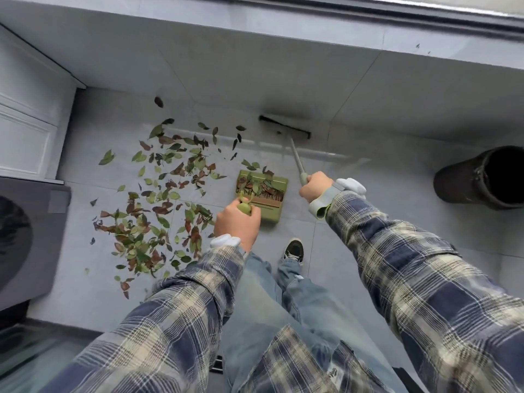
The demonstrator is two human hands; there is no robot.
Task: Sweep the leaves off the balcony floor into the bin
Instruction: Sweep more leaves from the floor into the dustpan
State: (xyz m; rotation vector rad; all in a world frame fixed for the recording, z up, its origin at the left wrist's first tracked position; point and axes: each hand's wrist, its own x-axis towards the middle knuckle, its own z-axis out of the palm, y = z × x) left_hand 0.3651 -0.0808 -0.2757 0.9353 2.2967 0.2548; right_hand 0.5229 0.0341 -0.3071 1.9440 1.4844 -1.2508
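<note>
Green and reddish-brown leaves (158,199) lie scattered over the grey tiled floor at centre left. A green dustpan (279,191) stands on the floor right of them, with several leaves inside. My left hand (236,222) grips the top of the dustpan's green handle. My right hand (314,185) holds the grey handle of a broom (296,157). The broom's black head (283,126) rests on the floor near the wall, beyond the dustpan. A dark round bin (482,177) stands open at the far right.
A white cabinet (25,131) lines the left wall, with a dark appliance (25,239) below it. A low grey wall with a window track (340,38) runs along the far side. My shoe (294,251) is planted just behind the dustpan.
</note>
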